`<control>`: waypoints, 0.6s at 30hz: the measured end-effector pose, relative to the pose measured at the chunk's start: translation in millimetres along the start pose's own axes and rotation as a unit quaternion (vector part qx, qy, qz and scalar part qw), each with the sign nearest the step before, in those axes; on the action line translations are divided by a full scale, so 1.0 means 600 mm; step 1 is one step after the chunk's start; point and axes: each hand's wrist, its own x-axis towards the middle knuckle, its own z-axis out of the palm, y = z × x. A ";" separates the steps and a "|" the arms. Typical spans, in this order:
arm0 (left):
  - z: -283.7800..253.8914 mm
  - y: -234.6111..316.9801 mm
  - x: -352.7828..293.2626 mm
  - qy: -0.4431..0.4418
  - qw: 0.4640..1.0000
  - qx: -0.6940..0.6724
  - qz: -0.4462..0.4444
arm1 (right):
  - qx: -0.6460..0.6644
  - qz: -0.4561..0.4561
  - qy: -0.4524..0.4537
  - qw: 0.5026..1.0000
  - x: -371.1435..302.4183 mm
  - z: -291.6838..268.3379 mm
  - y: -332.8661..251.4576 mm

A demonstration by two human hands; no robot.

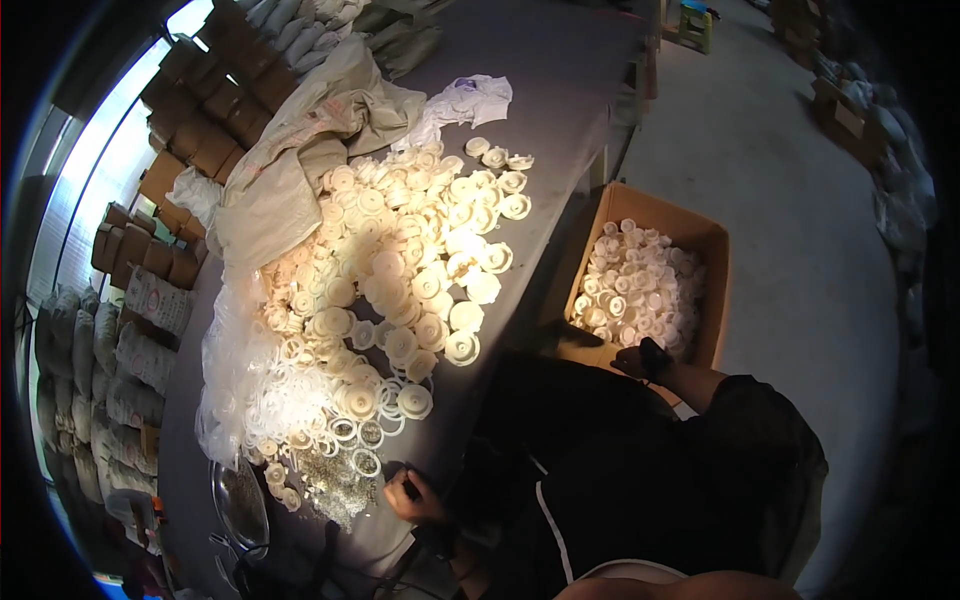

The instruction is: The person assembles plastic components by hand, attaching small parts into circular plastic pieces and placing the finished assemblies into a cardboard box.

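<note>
My left hand [412,497] rests at the near edge of the grey table, its fingers curled inward. Whatever lies in them, if anything, is hidden. Just beside it is a heap of small shiny metal pieces [338,490], with loose white rings [365,462] at its far side. Beyond spreads a big pile of round cream-white plastic parts [400,345]. My right hand [645,360], partly dark as if gloved, is at the near rim of a cardboard box [722,290]. Similar white parts [640,290] fill that box. Shadow hides the right fingers.
A clear plastic bag of white rings [235,380] and an empty-looking woven sack [290,180] flank the pile. A dark oval tray [240,510] sits at lower left. Cartons [205,130] and stacked sacks [80,350] line the left; more cartons [840,120] stand along the right.
</note>
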 end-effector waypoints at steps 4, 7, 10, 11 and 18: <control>-0.032 0.015 -0.019 0.025 0.993 -0.100 -0.058 | 0.010 -0.026 -0.023 0.999 0.071 -0.032 -0.027; -0.065 0.029 -0.043 0.039 0.997 -0.055 -0.045 | -0.070 -0.073 0.042 0.994 0.121 -0.065 -0.097; -0.083 0.032 -0.054 0.051 0.993 0.038 -0.098 | -0.081 -0.109 0.040 0.990 0.184 -0.043 -0.115; -0.090 0.021 -0.059 0.067 0.991 0.056 -0.103 | 0.168 -0.181 0.075 0.966 0.229 -0.002 -0.108; -0.081 -0.017 -0.018 0.064 0.978 0.139 -0.145 | 0.564 -0.111 0.251 0.779 0.215 -0.079 -0.233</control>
